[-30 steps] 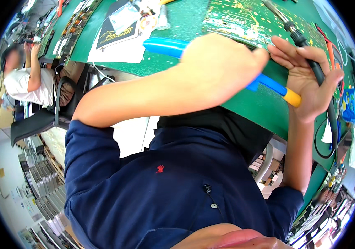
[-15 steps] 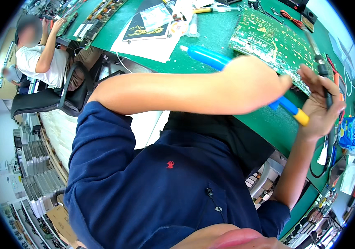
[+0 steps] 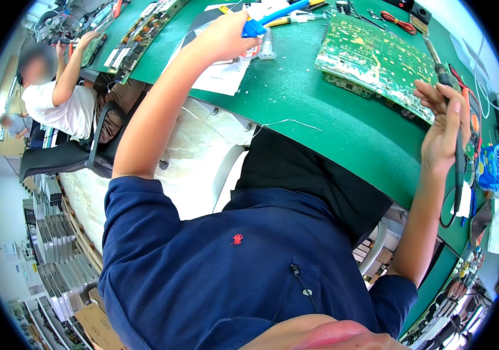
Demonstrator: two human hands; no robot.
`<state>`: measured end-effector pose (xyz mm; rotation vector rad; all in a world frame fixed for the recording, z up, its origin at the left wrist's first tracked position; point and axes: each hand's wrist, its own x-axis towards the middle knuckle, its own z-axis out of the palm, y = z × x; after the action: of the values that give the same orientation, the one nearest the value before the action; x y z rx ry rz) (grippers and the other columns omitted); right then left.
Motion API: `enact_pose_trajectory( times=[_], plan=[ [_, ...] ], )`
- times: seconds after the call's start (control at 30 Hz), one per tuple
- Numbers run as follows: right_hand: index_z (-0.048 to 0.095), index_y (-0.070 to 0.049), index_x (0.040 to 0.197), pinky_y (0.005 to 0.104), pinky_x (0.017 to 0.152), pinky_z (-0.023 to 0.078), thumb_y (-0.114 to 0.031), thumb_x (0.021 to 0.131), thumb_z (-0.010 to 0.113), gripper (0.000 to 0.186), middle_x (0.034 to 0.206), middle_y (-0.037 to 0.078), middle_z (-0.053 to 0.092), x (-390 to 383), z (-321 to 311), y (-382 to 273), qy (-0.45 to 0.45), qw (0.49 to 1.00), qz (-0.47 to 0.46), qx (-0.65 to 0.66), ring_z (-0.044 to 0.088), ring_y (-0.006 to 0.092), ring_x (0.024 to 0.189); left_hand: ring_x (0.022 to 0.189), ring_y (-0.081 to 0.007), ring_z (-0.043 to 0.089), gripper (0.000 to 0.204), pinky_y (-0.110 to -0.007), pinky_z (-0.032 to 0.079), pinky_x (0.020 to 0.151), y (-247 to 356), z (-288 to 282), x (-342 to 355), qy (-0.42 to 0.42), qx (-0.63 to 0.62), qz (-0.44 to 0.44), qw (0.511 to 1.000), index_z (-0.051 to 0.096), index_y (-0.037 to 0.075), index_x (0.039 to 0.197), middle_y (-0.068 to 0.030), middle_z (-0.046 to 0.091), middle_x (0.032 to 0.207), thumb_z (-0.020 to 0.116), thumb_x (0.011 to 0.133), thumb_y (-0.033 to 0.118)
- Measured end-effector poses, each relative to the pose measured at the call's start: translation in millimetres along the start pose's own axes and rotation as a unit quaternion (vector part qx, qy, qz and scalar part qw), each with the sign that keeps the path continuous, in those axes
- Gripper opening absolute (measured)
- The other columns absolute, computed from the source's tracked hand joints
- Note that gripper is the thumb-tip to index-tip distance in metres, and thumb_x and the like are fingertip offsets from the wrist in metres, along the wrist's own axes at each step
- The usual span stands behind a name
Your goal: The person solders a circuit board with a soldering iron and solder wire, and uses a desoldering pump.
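Observation:
My left hand (image 3: 226, 39) is closed round a blue desoldering pump (image 3: 287, 11) with a yellow end, over papers at the far middle of the bench. Its nozzle end is cut off by the upper part of the view. On the right, my right hand (image 3: 443, 125) holds a soldering iron (image 3: 459, 157) with a black handle, its fingers partly spread and the tip end pointing away from me. Beside that hand lies a large green circuit board (image 3: 372, 55), solder side up, with my fingertips near its right corner.
A clear syringe barrel (image 3: 267, 48) stands by the papers (image 3: 223, 79). Red cable (image 3: 398, 22) lies behind the board, and a blue packet (image 3: 493, 166) sits at the right. Another circuit board (image 3: 144, 38) is farther left, near a seated person (image 3: 65, 87) in white.
My left hand has swung from in front of the circuit board to the far left over the papers, carrying the desoldering pump. My right hand has shifted slightly, still with the soldering iron.

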<state>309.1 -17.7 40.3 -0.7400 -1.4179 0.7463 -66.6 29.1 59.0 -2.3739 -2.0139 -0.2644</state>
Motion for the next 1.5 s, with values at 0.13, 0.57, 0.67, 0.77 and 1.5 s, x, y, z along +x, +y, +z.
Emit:
enact_pose_trajectory(
  times=[0.13,0.57,0.67,0.77,1.5],
  plan=[
    [0.056,0.003,0.103,0.0293,0.074,0.046,-0.024,0.096,0.041,0.033,0.093,0.022,0.067,1.6,-0.9,0.4,-0.003,1.0,-0.006,-0.018,0.065,0.0239,0.081,0.083,-0.0276,0.064,0.051,-0.035,0.049,0.076,-1.9,11.8,18.6,-0.009,0.0,-0.004,1.0,0.058,0.0,0.11,-0.0176,0.063,0.091,0.074,0.075,0.034],
    [0.057,0.005,0.103,0.0282,0.072,0.046,-0.024,0.096,0.041,0.034,0.091,0.023,0.067,2.0,-3.7,2.6,0.0,0.999,-0.024,-0.035,0.065,0.0234,0.079,0.092,-0.036,0.059,0.047,-0.04,0.046,0.08,14.6,14.0,44.4,0.118,-0.093,-0.006,0.989,0.057,0.001,0.105,-0.0181,0.063,0.096,0.077,0.067,0.021],
    [0.056,0.005,0.103,0.0276,0.071,0.046,-0.021,0.096,0.041,0.031,0.092,0.024,0.066,3.1,0.9,5.7,-0.004,0.999,-0.028,-0.03,0.065,0.0237,0.078,0.097,-0.0355,0.057,0.049,-0.04,0.045,0.083,-8.4,30.9,40.7,0.214,-0.065,0.08,0.972,0.056,0.0,0.107,-0.0188,0.061,0.101,0.076,0.069,0.024],
    [0.056,0.006,0.105,0.027,0.07,0.046,-0.017,0.096,0.041,0.028,0.091,0.025,0.066,3.5,-2.9,6.1,0.003,0.998,-0.034,-0.059,0.066,0.0239,0.078,0.099,-0.0345,0.055,0.05,-0.04,0.043,0.085,28.4,5.9,4.0,0.194,-0.088,0.125,0.969,0.056,0.001,0.109,-0.0193,0.059,0.103,0.075,0.071,0.026],
    [0.035,0.007,0.131,0.0311,0.056,0.054,-0.077,0.079,0.007,0.102,0.12,0.02,0.048,-5.3,13.6,15.2,0.012,0.999,-0.006,-0.048,0.06,0.0289,0.06,0.067,-0.0077,0.055,0.013,-0.018,0.044,0.062,73.6,38.5,-45.8,0.25,-0.377,0.031,0.891,0.064,0.0,0.099,-0.0033,0.061,0.076,0.055,0.091,0.004]
  ],
)
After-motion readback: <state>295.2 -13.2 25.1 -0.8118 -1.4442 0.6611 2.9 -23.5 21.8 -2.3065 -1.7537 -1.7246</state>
